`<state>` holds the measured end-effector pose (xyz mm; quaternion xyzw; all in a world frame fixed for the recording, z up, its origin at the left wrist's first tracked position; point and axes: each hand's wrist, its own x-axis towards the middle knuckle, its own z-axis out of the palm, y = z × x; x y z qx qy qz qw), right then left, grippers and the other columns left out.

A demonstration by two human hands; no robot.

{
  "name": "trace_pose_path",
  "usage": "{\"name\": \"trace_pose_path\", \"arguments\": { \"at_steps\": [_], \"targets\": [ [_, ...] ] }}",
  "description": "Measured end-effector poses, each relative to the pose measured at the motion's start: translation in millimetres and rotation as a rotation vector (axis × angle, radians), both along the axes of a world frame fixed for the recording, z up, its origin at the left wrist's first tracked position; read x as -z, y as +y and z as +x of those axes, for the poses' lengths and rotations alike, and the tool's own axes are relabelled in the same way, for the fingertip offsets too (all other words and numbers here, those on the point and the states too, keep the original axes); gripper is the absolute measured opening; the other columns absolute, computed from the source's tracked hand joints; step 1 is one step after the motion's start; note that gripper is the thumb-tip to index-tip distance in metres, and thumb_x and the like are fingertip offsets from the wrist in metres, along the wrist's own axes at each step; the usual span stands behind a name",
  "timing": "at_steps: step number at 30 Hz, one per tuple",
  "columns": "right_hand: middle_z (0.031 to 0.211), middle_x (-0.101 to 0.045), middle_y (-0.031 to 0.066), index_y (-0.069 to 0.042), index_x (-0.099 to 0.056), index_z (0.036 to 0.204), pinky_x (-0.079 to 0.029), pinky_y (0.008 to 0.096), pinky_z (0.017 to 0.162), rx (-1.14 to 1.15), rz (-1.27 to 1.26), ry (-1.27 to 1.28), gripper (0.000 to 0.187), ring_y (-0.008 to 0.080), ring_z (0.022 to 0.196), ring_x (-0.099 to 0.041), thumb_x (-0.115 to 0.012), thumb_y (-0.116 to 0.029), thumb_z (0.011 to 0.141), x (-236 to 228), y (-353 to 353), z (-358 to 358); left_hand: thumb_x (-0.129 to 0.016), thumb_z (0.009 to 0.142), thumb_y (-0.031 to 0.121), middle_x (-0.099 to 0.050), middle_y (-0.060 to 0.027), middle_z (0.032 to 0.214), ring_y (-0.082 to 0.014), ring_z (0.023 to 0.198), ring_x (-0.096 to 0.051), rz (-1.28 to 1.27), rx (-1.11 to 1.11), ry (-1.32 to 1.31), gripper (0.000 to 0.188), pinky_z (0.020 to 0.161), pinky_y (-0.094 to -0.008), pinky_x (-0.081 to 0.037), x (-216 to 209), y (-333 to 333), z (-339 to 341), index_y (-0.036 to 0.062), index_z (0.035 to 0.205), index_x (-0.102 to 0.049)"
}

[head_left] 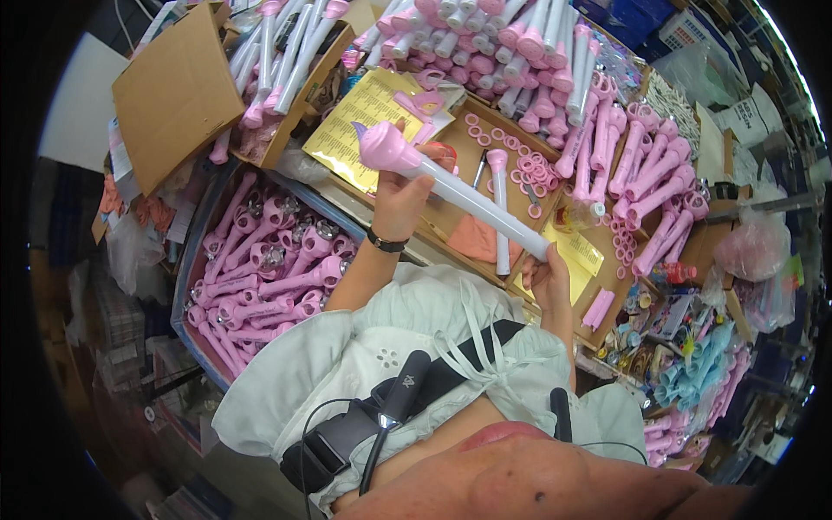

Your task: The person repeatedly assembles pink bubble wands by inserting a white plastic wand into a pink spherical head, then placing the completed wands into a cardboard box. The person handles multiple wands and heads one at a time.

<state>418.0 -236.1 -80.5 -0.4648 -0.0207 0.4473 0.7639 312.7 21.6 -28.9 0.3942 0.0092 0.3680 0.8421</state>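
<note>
A toy light stick [477, 201], with a long white tube and a pink knobbed head, lies slantwise between my two hands above the bench. My left hand [403, 198] is closed around it just below the pink head. At the tube's white lower end, my right hand [549, 279] has its fingers wrapped round the tip. A small purple piece shows at the far side of the head. Beneath the tube, a second pink-and-white light stick [500, 212] lies in a shallow cardboard tray [442, 236]. Pink rings [536, 173] are scattered in that tray beside it.
Light sticks [485, 43] are heaped along the back. To the left stands a blue bin [195, 325] filled with pink handles [277, 277]. More pink handles [641, 160] lie at the right. Yellow printed sheets [351, 126] and an open cardboard box [178, 100] are at the back left.
</note>
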Motion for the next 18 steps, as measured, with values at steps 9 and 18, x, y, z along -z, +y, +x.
{"name": "trace_pose_path", "arguments": {
  "at_steps": [9, 18],
  "targets": [
    [0.048, -0.046, 0.0035, -0.007, -0.055, 0.073, -0.034, 0.0241, 0.03, -0.145, -0.262, 0.295, 0.056, 0.0127, 0.035, -0.043, -0.038, -0.058, 0.088, 26, 4, 0, -0.056, 0.081, -0.003, -0.054, -0.0146, 0.117, -0.0258, 0.103, -0.057, 0.105, 0.09, 0.076, 0.051, 0.091, -0.0399, -0.045, -7, -9, 2, 0.0037, 0.128, -0.037],
    [0.063, -0.056, 0.0036, -0.008, -0.057, 0.088, -0.034, 0.0232, 0.038, -0.172, -0.341, 0.322, 0.037, 0.0128, 0.044, -0.046, -0.039, -0.04, 0.09, 72, 20, -12, -0.061, 0.075, -0.009, -0.048, -0.0157, 0.125, -0.025, 0.107, -0.056, 0.357, 0.179, 0.187, 0.084, 0.092, -0.0369, -0.044, -27, -30, -6, 0.0071, 0.141, -0.012]
  ]
}}
